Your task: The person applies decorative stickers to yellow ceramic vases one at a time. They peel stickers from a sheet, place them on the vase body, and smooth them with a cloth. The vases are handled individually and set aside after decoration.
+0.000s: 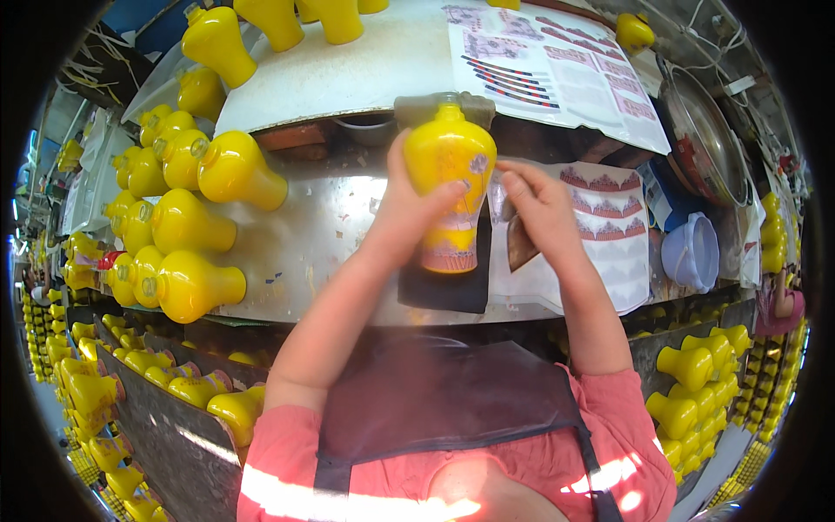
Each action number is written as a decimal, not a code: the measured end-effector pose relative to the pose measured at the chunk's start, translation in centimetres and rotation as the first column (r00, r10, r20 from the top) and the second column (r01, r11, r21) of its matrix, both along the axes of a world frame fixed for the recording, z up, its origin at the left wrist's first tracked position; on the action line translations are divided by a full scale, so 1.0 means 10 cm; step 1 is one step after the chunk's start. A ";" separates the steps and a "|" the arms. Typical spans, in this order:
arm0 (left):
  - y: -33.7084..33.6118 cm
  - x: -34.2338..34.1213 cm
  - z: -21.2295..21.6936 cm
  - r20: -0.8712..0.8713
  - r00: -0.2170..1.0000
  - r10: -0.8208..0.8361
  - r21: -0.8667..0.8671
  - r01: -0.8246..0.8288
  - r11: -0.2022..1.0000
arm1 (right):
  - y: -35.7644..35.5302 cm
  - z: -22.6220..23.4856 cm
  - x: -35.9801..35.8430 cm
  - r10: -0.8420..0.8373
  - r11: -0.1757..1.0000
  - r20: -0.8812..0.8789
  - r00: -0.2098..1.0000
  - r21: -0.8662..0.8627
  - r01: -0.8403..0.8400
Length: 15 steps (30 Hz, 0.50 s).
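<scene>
A glossy yellow bottle (pixel 445 150) with a short clear glass neck stands out in front of me, neck pointing away. Purple flower pictures sit on its side, and a pinkish patterned band rings its narrow base. My left hand (pixel 407 207) is wrapped round its left side, thumb across the front. Beside its right edge, my right hand (pixel 544 202) is closed, with thumb and forefinger pinched close to the yellow surface. A flat brown scraper-like piece (pixel 520 247) sticks out below the right palm. Under the bottle's base lies a dark cloth (pixel 444 294) on the metal bench.
Several yellow bottles (pixel 196 287) lie stacked at left; others stand on the white board (pixel 348 78) behind. Decal sheets (pixel 600 235) spread at right, more (pixel 531 70) on the board. A pale bucket (pixel 691 252) and metal basin (pixel 709 139) stand far right. Crates of bottles (pixel 696 365) flank me.
</scene>
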<state>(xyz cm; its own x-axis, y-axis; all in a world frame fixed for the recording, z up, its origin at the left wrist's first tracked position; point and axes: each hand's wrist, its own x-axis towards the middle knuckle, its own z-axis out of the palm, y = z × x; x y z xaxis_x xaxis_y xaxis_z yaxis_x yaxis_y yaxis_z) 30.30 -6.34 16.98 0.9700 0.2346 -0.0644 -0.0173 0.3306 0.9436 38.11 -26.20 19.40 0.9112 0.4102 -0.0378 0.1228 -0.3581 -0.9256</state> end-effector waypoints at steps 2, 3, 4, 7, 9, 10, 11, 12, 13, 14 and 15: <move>0.00 0.00 0.01 -0.019 0.999 0.039 0.094 -0.037 0.995 | -0.02 0.03 0.15 -0.089 0.996 0.257 0.962 0.014 0.089; -0.01 0.00 0.02 -0.035 0.998 0.053 0.143 -0.048 0.989 | -0.03 0.03 0.23 -0.132 0.991 0.353 0.926 0.049 0.122; -0.01 0.01 0.03 -0.041 0.997 0.068 0.186 -0.059 0.981 | -0.04 0.04 0.31 -0.158 0.984 0.401 0.903 -0.007 0.175; 0.00 0.04 0.05 -0.061 0.995 0.083 0.314 -0.060 0.948 | -0.06 0.09 0.60 -0.118 0.928 0.649 0.751 -0.198 0.317; 0.00 0.05 0.05 -0.062 0.994 0.092 0.350 -0.065 0.935 | -0.06 0.16 0.77 -0.018 0.832 0.718 0.696 -0.375 0.409; 0.00 0.05 0.06 -0.065 0.994 0.091 0.343 -0.063 0.937 | -0.05 0.20 0.83 0.014 0.800 0.713 0.701 -0.428 0.420; 0.00 0.05 0.06 -0.058 0.995 0.087 0.330 -0.063 0.942 | -0.04 0.23 0.87 0.047 0.766 0.712 0.700 -0.476 0.433; 0.00 0.05 0.06 -0.061 0.994 0.087 0.330 -0.062 0.942 | -0.02 0.26 0.89 0.081 0.729 0.708 0.701 -0.522 0.443; 0.00 0.04 0.06 -0.063 0.995 0.082 0.330 -0.057 0.942 | -0.02 0.28 0.88 0.121 0.700 0.682 0.721 -0.574 0.425; 0.00 0.04 0.05 -0.065 0.995 0.079 0.329 -0.054 0.943 | -0.02 0.29 0.86 0.160 0.668 0.652 0.741 -0.624 0.405; 0.01 0.03 0.05 -0.058 0.996 0.073 0.321 -0.050 0.946 | -0.03 0.28 0.82 0.195 0.632 0.608 0.770 -0.678 0.376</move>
<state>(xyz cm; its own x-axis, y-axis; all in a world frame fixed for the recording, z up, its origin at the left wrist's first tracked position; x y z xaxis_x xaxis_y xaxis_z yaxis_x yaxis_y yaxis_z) 30.64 -6.26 17.44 0.9488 0.3129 -0.0419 0.0400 0.0125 0.9991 46.35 -26.50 22.22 0.8751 0.4080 0.2603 0.4374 -0.8969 -0.0647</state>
